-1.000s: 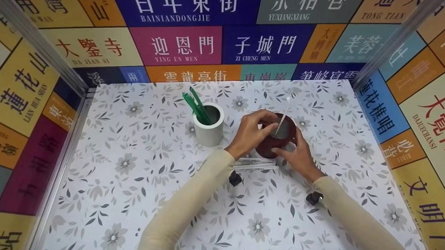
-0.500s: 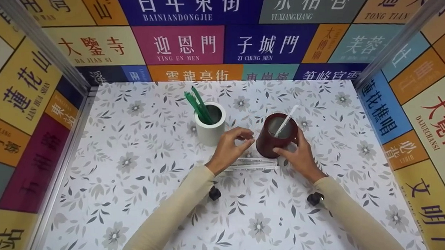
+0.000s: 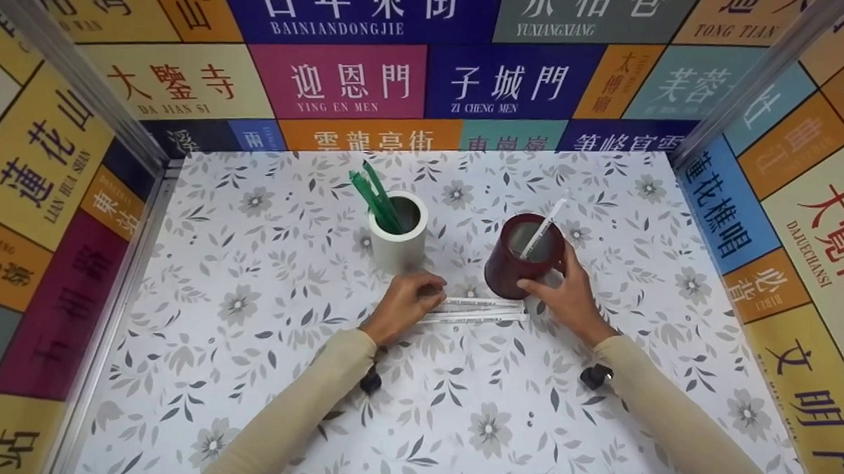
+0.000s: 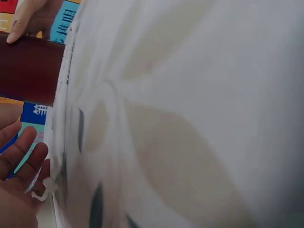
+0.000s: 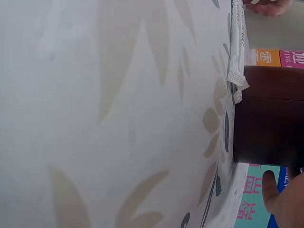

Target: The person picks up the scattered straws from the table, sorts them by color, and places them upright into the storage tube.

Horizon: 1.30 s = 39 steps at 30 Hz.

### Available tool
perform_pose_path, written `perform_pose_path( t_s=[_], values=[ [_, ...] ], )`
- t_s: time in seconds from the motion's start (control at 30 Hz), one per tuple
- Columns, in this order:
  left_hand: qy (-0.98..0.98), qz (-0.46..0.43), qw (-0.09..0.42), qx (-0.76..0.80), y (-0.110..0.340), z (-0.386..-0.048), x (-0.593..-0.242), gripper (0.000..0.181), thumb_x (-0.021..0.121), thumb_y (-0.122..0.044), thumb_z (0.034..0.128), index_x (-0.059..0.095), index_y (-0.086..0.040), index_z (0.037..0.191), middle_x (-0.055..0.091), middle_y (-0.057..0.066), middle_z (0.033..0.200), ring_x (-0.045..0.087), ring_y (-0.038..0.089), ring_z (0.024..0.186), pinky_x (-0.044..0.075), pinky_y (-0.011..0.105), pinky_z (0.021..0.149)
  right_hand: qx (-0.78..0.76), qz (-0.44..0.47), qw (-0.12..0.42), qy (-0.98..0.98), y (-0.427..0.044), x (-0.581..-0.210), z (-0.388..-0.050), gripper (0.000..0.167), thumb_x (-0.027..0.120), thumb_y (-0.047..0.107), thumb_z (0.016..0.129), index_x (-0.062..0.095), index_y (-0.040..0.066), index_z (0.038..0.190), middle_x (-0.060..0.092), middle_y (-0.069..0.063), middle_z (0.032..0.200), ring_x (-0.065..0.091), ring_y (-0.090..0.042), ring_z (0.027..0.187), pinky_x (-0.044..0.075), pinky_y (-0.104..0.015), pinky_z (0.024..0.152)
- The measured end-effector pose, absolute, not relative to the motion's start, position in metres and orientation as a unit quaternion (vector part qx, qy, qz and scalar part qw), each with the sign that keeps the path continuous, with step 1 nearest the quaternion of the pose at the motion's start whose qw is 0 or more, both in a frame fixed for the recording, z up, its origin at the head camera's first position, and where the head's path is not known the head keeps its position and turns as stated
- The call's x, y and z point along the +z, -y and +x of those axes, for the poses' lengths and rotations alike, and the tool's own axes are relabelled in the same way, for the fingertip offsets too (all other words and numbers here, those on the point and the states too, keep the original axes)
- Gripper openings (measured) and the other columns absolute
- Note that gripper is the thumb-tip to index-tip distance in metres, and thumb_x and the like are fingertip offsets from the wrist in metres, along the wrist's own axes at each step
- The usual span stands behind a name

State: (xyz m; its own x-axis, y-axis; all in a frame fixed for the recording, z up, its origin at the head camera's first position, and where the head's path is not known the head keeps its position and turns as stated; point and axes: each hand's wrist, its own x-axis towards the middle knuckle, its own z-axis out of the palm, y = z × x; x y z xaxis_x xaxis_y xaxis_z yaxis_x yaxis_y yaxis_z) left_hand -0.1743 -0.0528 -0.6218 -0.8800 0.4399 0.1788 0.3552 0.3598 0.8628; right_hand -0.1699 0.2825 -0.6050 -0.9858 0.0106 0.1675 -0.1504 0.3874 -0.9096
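Note:
My right hand [image 3: 570, 291] grips the side of a dark red cup [image 3: 511, 269], thumb in front. The cup stands slightly tilted-looking in the head view, with one white paper-wrapped stick [image 3: 544, 227], perhaps a straw, leaning out of it. Several similar white printed wrapped sticks [image 3: 477, 318] lie on the table in front of the cup. At their left ends is my left hand [image 3: 400, 304], palm side partly hidden. Its fingers [image 4: 29, 159] are loosely bent in the left wrist view, beside a crumpled white wrapper end [image 4: 47, 186]; a firm hold is not visible.
A white cup [image 3: 399, 248] holding several green sticks [image 3: 377, 200] stands behind my left hand. Floral cloth covers the table [image 3: 428, 412]. Panels with large printed characters wall in the back [image 3: 350, 85] and both sides.
The left hand let go of the wrapped stick, which stays in the dark red cup, then moved left and down to the sticks on the table. The right hand stays on the cup.

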Motion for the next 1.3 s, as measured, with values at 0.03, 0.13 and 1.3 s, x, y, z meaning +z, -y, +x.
perform_pose_path(
  t_s=[0.03,0.13,1.3],
  values=[
    [-0.83,0.253,0.039,0.495,0.054,-0.175,-0.623,0.02,0.079,-0.007,0.1018,0.08,0.003,0.119,0.079,0.013,0.116,0.074,0.026,0.11,0.061,0.043,0.1,0.553,0.043,0.075,0.829,-0.283,-0.606,-0.17,0.11,0.099,0.006,0.081,0.036,0.009,0.171,0.055,-0.016,0.163,0.057,-0.034,0.144,0.035,-0.048,0.129],
    [-0.852,0.297,0.022,0.432,0.057,-0.18,-0.624,0.018,0.079,-0.008,0.1009,0.082,0.001,0.116,0.078,0.012,0.115,0.071,0.028,0.112,0.058,0.043,0.103,0.555,0.044,0.078,0.827,-0.284,-0.607,-0.171,0.11,0.1,0.008,0.08,0.038,0.01,0.17,0.057,-0.014,0.161,0.058,-0.032,0.142,0.037,-0.046,0.127],
    [-0.872,0.378,-0.016,0.309,0.078,-0.177,-0.599,0.007,0.075,0.003,0.0989,0.08,0.001,0.103,0.075,0.013,0.101,0.069,0.031,0.1,0.06,0.045,0.093,0.555,0.033,0.059,0.829,-0.274,-0.585,-0.162,0.105,0.096,0.002,0.084,0.035,0.003,0.17,0.055,-0.024,0.16,0.055,-0.042,0.144,0.033,-0.054,0.129]
  ],
)
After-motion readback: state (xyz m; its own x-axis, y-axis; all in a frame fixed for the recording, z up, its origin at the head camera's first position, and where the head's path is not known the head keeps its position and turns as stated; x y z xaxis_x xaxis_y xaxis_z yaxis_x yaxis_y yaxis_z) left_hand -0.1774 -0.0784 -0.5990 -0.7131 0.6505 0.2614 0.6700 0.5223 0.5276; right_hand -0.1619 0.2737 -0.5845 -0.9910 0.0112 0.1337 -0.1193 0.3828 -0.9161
